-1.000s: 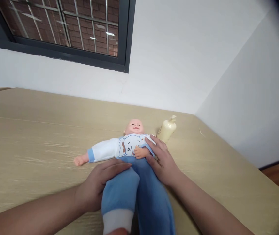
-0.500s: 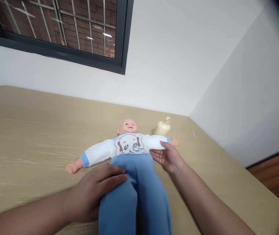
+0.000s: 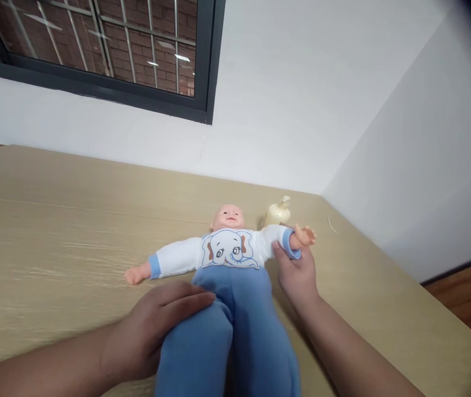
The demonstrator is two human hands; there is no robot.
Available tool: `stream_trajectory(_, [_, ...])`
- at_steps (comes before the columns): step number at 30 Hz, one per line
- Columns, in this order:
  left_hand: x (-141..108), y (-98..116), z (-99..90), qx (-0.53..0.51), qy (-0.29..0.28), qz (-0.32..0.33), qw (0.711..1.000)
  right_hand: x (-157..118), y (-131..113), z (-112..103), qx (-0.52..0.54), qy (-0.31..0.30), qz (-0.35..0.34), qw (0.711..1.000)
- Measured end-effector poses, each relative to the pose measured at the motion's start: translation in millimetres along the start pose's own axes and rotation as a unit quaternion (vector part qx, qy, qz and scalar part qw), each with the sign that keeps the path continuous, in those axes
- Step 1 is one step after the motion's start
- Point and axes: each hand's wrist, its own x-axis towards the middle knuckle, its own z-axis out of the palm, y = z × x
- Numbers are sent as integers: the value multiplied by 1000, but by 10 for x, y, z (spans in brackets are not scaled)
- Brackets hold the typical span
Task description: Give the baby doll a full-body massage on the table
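Observation:
A baby doll in a white top with an elephant face and blue trousers lies on its back, head away from me. My left hand wraps over the top of its trouser leg on the left, with the thumb side hidden. My right hand grips the doll's sleeved arm on the right near the blue cuff, thumb on the near side and the other fingers behind it. The doll's hand on that side sticks up past my grip. Its other arm stretches out flat to the left.
A cream pump bottle stands behind the doll's raised arm. The wooden tabletop meets a white wall at the back. A thin pale strand lies near the right edge. A dark-framed barred window is above.
My right hand has closed around the doll's right-side arm and lifted it. The doll has shifted slightly to the right. My left hand stays on the trouser leg.

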Motion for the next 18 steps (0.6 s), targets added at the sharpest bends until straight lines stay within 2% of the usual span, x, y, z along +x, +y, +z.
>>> stream_trajectory(2, [-13, -4, 12, -23, 11, -11, 1000, -46, -91, -19, -61, -10, -51, 997])
stream_trajectory(4, [1, -23, 37, -55, 20, -29, 998, -80, -141, -17, -112, -65, -105, 986])
stream_trajectory(7, [79, -49, 79, -129, 19, -60, 990, -96, -163, 4, -198, -177, -173, 948])
stream_trajectory(10, [182, -42, 102, -190, 26, -84, 978, -81, -190, 23, -281, -254, -204, 903])
stream_trajectory(14, [244, -22, 116, -203, 35, -108, 973, -57, -266, 44, -336, -298, -238, 862])
stream_trajectory(16, [236, -26, 123, -184, 44, -103, 977, -55, -294, 51, -336, -308, -240, 857])
stream_trajectory(18, [213, -33, 120, -156, 52, -90, 982, -59, -295, 50, -326, -304, -229, 866])
